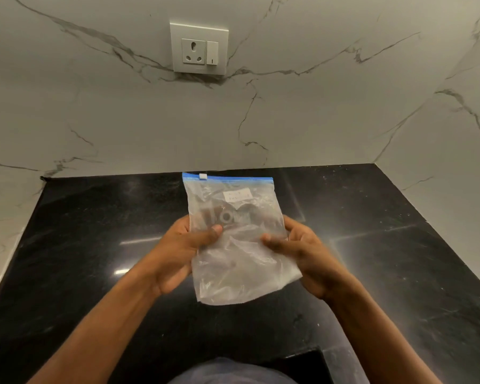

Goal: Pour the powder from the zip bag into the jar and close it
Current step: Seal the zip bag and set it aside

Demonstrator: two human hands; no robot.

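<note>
A clear zip bag (240, 245) with a blue zip strip and a white slider along its top edge is held upright above the black counter. It carries a small white label near the top. My left hand (182, 246) grips its left side, thumb pressed on the front. My right hand (302, 250) grips its right side, thumb also on the front. Through the plastic, behind the bag, shows a brownish shape with a round grey top, perhaps the jar (224, 216); I cannot tell for sure. The zip looks shut. Powder inside the bag is hard to make out.
The black polished counter (385, 259) runs back to a white marble wall, which also closes in the right side. A white socket with a switch (199, 48) sits on the back wall. The counter's left edge drops off near the left wall.
</note>
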